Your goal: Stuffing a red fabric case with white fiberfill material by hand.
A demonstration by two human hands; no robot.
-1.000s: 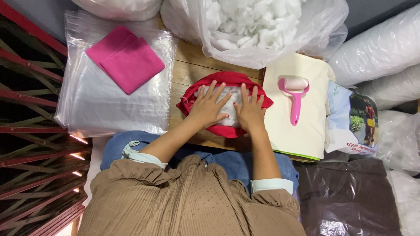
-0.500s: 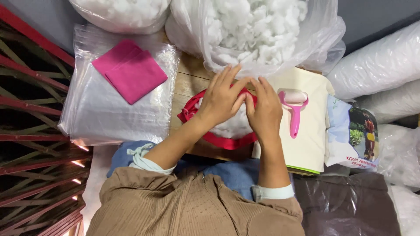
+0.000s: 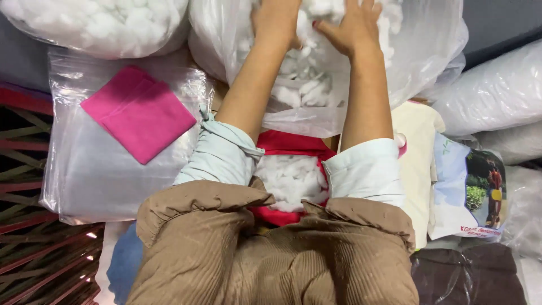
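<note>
Both hands reached forward into the clear bag (image 3: 429, 62) of white stuffing (image 3: 299, 85), well beyond the red cover (image 3: 293, 144) in the person's lap. The left hand (image 3: 276, 20) dug in, its grip hidden; the right hand (image 3: 350, 25) lay spread, fingers apart, on the stuffing.

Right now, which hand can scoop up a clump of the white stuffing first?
Probably the left. The left hand is dug into the white stuffing inside the clear plastic bag, with its fingers buried. The right hand only lies spread flat on top.
</note>
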